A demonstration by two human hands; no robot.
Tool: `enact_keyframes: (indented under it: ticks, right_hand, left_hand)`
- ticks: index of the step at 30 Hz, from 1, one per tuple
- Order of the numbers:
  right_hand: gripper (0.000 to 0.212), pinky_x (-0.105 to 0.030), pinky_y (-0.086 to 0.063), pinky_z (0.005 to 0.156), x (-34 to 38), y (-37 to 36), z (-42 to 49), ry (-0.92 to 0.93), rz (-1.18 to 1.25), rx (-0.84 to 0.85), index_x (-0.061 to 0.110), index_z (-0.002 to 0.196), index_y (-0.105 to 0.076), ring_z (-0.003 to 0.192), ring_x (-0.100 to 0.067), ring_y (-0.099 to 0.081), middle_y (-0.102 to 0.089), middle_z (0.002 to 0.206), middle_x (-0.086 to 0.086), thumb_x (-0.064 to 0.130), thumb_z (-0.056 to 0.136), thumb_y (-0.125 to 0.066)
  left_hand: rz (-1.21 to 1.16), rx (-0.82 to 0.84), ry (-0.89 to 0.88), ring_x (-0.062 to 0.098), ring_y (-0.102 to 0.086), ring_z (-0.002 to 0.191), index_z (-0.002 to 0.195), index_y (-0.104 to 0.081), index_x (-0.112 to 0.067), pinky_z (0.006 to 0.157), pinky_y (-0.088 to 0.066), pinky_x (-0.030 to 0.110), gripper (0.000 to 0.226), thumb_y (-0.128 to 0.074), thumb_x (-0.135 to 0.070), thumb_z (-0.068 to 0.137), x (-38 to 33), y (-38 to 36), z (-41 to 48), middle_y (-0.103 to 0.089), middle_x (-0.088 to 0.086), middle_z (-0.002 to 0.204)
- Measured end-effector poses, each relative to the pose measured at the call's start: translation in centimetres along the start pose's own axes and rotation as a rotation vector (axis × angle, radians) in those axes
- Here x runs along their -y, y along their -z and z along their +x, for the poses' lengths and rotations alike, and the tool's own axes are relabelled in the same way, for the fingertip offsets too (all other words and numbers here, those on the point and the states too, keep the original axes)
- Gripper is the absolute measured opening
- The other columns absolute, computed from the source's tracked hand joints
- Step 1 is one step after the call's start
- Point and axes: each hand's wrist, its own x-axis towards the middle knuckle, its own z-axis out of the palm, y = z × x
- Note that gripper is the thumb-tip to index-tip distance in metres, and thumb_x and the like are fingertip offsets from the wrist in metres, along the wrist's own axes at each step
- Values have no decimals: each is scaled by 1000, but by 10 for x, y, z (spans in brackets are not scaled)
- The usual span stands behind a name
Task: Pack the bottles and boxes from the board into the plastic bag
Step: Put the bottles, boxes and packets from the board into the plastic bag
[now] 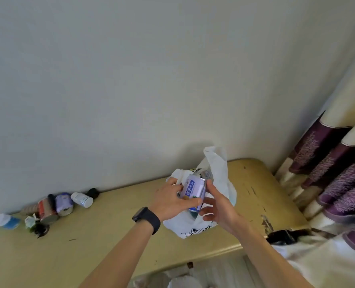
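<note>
A white plastic bag (219,169) with black print stands on the yellowish board (114,227), its mouth open upward. A pale purple drink can (193,189) is held over the bag's mouth. My left hand (170,199) grips the can from the left, thumb under it. My right hand (216,206) touches the can's right side and the bag's edge, fingers spread. Another item shows inside the bag, mostly hidden. At the board's far left lie a white pill bottle (82,199), a second purple can (63,203), a red can (46,212) and a blue-and-white bottle (6,221).
A small crumpled carton (30,222) and dark caps (40,229) lie among the left cluster against the wall. Purple and cream curtains (338,169) hang at the right. A black object (284,235) sits by the board's right corner. The board's front edge runs below my arms.
</note>
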Motion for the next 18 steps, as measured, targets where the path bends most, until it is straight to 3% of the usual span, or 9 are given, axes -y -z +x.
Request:
enact_keyframes:
  ticks: [4,6,9,11,13,15,16,18]
  right_hand:
    - [35,-30,-45,61,6,-9,4,72,-150,46,15,104,-72,63,-18,-53,-65,75,-5,46,91,-62]
    - [33,-32,-52,65,8,-12,14,31,-186,-50,17,100,-72,70,-18,-63,-71,78,-4,46,90,-62]
    - [46,-32,-57,67,4,-13,35,-144,-145,-197,18,97,-70,89,-24,-70,-75,95,-10,60,86,-57]
    - [54,-26,-52,56,4,-12,50,-184,-254,-222,16,102,-68,80,-22,-70,-73,92,-8,65,82,-59]
    - [52,-21,-43,46,9,-14,58,-209,-468,-187,15,94,-66,56,-13,-62,-67,72,-1,65,80,-61]
    - [45,-21,-37,49,16,-18,63,-189,-635,-92,16,90,-66,44,-6,-51,-60,63,5,60,85,-57]
    - [45,-21,-39,55,19,-18,66,-156,-694,-32,15,102,-66,51,-4,-54,-62,71,4,56,90,-54]
    - [60,-26,-43,84,23,-12,68,-120,-951,60,21,136,-53,102,-13,-62,-63,121,-2,60,93,-42]
  left_hand:
    - [-100,14,-50,-3,-55,86,89,-71,-37,71,-46,21,35,-73,-59,62,-6,-1,3,-51,-18,95]
    - [-288,16,-33,-5,-53,106,108,-68,-38,83,-41,16,36,-75,-45,74,-6,1,5,-54,-22,114]
    - [-475,-125,32,4,-51,120,125,-63,-30,101,-42,26,40,-69,-35,86,-3,14,9,-54,-16,134]
    - [-500,-178,32,17,-57,121,123,-64,-37,103,-47,37,35,-67,-30,88,-3,21,11,-55,-16,135]
    - [-527,-177,16,22,-55,124,125,-62,-41,105,-45,41,40,-64,-22,90,-6,23,9,-50,-24,135]
    - [-533,-175,9,26,-52,126,131,-57,-41,105,-45,40,49,-61,-15,90,-7,21,7,-47,-26,137]
    - [-554,-188,10,28,-50,128,133,-56,-41,105,-44,39,52,-61,-12,89,-6,21,6,-47,-23,139]
    - [-629,-236,28,27,-49,127,134,-55,-40,102,-45,39,56,-61,-7,89,-2,23,6,-50,-13,142]
